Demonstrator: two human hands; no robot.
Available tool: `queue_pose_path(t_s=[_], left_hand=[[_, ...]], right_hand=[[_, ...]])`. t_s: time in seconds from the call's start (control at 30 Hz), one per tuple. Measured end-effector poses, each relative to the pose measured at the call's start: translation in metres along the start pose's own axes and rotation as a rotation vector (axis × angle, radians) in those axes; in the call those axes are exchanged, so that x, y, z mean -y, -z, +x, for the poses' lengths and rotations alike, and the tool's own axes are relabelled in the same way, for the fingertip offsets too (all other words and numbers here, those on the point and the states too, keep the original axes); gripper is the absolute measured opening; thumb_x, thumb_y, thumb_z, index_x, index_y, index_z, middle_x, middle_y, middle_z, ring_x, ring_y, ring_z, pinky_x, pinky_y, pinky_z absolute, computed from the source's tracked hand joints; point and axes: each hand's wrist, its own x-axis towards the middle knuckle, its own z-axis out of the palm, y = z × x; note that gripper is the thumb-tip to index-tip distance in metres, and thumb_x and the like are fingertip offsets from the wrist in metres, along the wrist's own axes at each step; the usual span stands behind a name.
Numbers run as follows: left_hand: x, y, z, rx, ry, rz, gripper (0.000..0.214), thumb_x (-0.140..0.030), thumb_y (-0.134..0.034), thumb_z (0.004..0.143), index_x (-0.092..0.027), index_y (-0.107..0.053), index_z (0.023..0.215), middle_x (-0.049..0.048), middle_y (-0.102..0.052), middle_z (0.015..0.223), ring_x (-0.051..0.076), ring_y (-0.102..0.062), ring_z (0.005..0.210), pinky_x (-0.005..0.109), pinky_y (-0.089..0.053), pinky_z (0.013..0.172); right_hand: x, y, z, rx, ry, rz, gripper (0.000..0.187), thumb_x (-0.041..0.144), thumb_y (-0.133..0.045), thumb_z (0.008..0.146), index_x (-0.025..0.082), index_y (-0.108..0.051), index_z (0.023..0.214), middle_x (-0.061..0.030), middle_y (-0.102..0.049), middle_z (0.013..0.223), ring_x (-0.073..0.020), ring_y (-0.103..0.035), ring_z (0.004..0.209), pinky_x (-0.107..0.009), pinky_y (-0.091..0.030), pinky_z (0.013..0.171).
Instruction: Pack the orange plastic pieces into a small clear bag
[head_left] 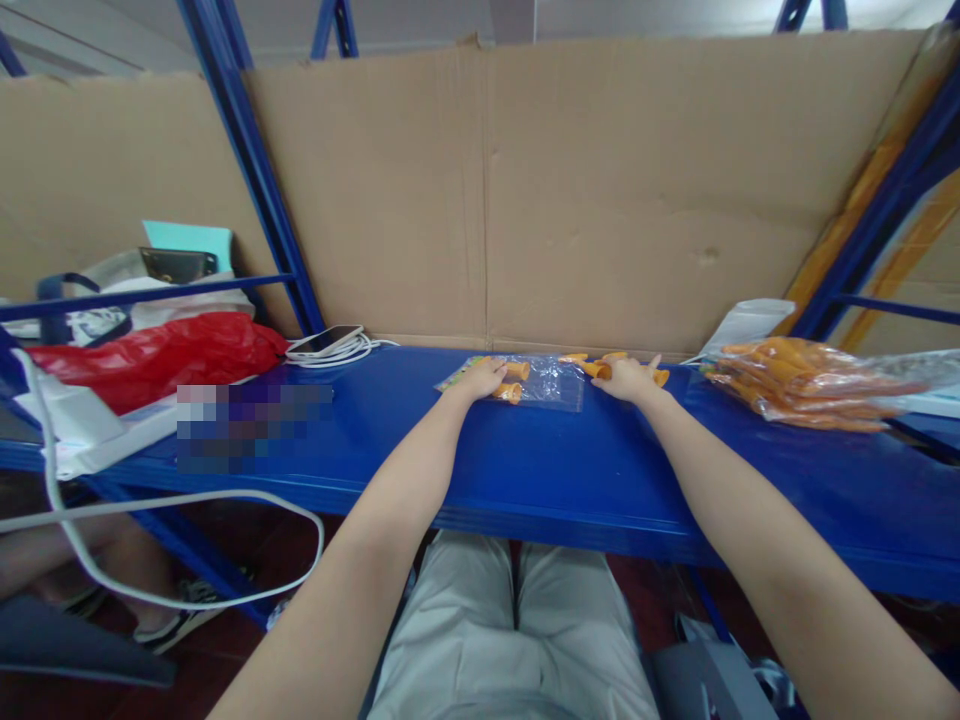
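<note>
My left hand (482,379) lies on the left part of a clear plastic bag (559,388), its fingers closed on the bag. Orange cone-shaped pieces (513,392) show at its fingertips, within the bag's outline. To the right of the bag, my right hand (628,380) is closed around some of several loose orange cone-shaped pieces (613,358). More of them stick out on both sides of that hand. The fingers partly hide how many it holds.
A filled bag of orange pieces (795,380) lies at the right on the blue shelf (547,470). At the left are a red plastic bag (180,350), a phone (334,340) with a coiled white cable (352,352), and a power strip (135,430). A cardboard sheet (600,190) stands behind.
</note>
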Motion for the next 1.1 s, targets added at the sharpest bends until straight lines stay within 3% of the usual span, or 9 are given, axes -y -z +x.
queue_pose_path(t_s=[0.13, 0.3, 0.5, 0.6, 0.73, 0.93, 1.1], left_hand=[[-0.002, 0.002, 0.000, 0.023, 0.033, -0.012, 0.051, -0.040, -0.028, 0.098, -0.021, -0.053, 0.138, 0.0027, -0.048, 0.147, 0.018, -0.040, 0.139, 0.030, -0.025, 0.117], [-0.007, 0.004, -0.003, 0.028, 0.044, -0.004, 0.051, -0.037, -0.028, 0.097, -0.020, -0.051, 0.139, 0.0024, -0.046, 0.148, 0.017, -0.038, 0.140, 0.028, -0.023, 0.117], [-0.012, 0.005, -0.007, 0.016, 0.062, -0.014, 0.051, -0.034, -0.027, 0.097, -0.021, -0.050, 0.140, 0.0008, -0.046, 0.148, 0.014, -0.041, 0.138, 0.025, -0.025, 0.116], [-0.013, 0.006, -0.009, 0.026, 0.059, -0.009, 0.051, -0.034, -0.027, 0.097, -0.020, -0.049, 0.140, 0.0017, -0.045, 0.148, 0.015, -0.039, 0.139, 0.025, -0.024, 0.116], [-0.013, 0.006, -0.009, 0.023, 0.062, -0.001, 0.052, -0.033, -0.026, 0.097, -0.020, -0.049, 0.141, 0.0021, -0.044, 0.149, 0.015, -0.039, 0.139, 0.026, -0.023, 0.117], [-0.016, 0.007, -0.010, 0.028, 0.081, -0.018, 0.050, -0.033, -0.028, 0.097, -0.019, -0.050, 0.140, 0.0022, -0.044, 0.149, 0.014, -0.038, 0.140, 0.023, -0.024, 0.115], [-0.019, 0.011, -0.012, 0.057, 0.096, -0.017, 0.052, -0.031, -0.025, 0.098, -0.014, -0.047, 0.142, 0.0044, -0.042, 0.151, 0.013, -0.036, 0.141, 0.020, -0.021, 0.115]], right_hand=[[0.011, -0.002, -0.003, 0.023, 0.003, -0.006, 0.048, 0.047, -0.054, 0.084, 0.017, -0.063, 0.121, -0.0169, -0.063, 0.126, -0.0360, -0.053, 0.122, -0.066, -0.022, 0.106], [0.016, 0.000, -0.003, 0.001, -0.055, 0.029, 0.037, 0.040, -0.051, 0.085, 0.014, -0.067, 0.105, -0.0169, -0.069, 0.109, -0.0341, -0.060, 0.112, -0.061, -0.028, 0.104], [0.012, 0.008, 0.003, -0.206, -0.086, 0.452, 0.037, 0.032, -0.051, 0.083, 0.015, -0.063, 0.113, -0.0142, -0.069, 0.112, -0.0270, -0.062, 0.107, -0.038, -0.045, 0.092], [0.012, 0.013, 0.005, -0.340, -0.062, 0.579, 0.040, 0.031, -0.049, 0.084, 0.013, -0.061, 0.118, -0.0146, -0.065, 0.118, -0.0255, -0.059, 0.110, -0.034, -0.044, 0.095], [0.012, 0.018, 0.003, -0.460, -0.056, 0.577, 0.044, 0.034, -0.046, 0.085, 0.012, -0.060, 0.121, -0.0169, -0.060, 0.121, -0.0270, -0.056, 0.112, -0.036, -0.040, 0.100], [0.013, 0.018, 0.001, -0.469, -0.011, 0.531, 0.042, 0.030, -0.043, 0.085, 0.013, -0.057, 0.121, -0.0176, -0.056, 0.125, -0.0279, -0.053, 0.116, -0.036, -0.039, 0.100], [0.016, 0.015, 0.005, -0.396, -0.055, 0.664, 0.054, 0.025, -0.045, 0.082, 0.010, -0.041, 0.134, -0.0172, -0.060, 0.123, -0.0246, -0.057, 0.113, -0.034, -0.042, 0.098]])
